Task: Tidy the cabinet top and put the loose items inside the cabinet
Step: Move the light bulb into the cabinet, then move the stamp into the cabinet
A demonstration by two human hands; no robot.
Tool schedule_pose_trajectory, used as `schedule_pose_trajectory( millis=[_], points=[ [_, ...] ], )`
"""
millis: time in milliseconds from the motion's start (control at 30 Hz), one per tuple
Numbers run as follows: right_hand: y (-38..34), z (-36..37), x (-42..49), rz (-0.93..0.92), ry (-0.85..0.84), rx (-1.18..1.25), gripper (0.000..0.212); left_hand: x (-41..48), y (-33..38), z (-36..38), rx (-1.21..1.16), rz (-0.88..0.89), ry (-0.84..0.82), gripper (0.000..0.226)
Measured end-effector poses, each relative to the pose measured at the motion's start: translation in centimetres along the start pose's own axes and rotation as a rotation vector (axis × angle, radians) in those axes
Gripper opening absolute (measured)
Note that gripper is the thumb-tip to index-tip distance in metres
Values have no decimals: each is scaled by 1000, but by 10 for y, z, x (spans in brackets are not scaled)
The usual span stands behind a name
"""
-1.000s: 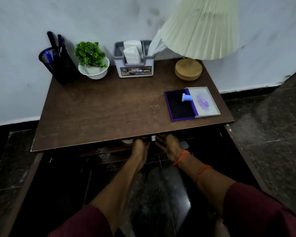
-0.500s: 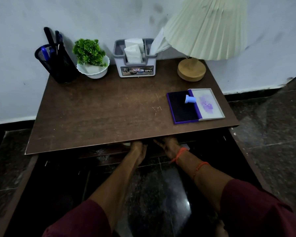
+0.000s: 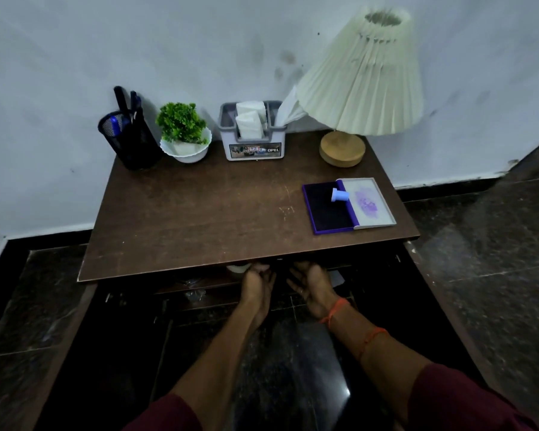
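On the surface stand one pen cup, one potted plant, one tissue box and one lamp. At the front right lies one open ink pad with one blue stamp on it. Two hands reach under the front edge. I cannot tell how the left hand fingers lie. The right hand fingers seem spread and hold nothing.

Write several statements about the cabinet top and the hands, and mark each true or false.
1. The plant sits between the pen holder and the tissue box. True.
2. The ink pad lies open near the cabinet top's right front corner. True.
3. The blue stamp stands in the pen holder. False: it lies on the ink pad.
4. The right hand grips the lamp. False: it reaches under the top's front edge beside the left hand; the lamp stands untouched.
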State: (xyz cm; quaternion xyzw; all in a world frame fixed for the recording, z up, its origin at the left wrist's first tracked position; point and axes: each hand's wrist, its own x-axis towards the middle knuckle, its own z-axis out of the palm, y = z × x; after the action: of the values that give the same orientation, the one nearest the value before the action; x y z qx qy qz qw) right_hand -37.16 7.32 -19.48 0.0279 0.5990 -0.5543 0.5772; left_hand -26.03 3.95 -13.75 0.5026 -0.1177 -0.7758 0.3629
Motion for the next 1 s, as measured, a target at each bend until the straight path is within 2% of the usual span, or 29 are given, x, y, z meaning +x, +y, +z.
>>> schedule_pose_trajectory(
  millis=[100, 233, 467, 667, 767, 900, 1000],
  points=[
    [-2, -7, -30, -65, -40, 26, 45, -23, -11, -4, 25, 14, -17, 34],
    [-5, -22, -59, -113, -45, 52, 42, -55, -22, -1, 90, 24, -54, 51],
    [-30, -55, -111, -205, -33, 57, 44, -106, -29, 16, 270, 48, -186, 58],
    [-60, -63, -138, -392, -13, -142, 45, -128, -23, 31, 405, 117, -284, 58],
    [-79, -60, -153, -538, 53, -332, 42, -131, -18, 40, 572, 249, -300, 59],
    [-111, -50, -171, -833, 256, -887, 41, -138, -4, 47, 1118, 660, -382, 67],
    [-134, -40, -167, -888, 264, -1004, 42, -128, 11, 56, 1280, 786, -410, 70]
  ],
)
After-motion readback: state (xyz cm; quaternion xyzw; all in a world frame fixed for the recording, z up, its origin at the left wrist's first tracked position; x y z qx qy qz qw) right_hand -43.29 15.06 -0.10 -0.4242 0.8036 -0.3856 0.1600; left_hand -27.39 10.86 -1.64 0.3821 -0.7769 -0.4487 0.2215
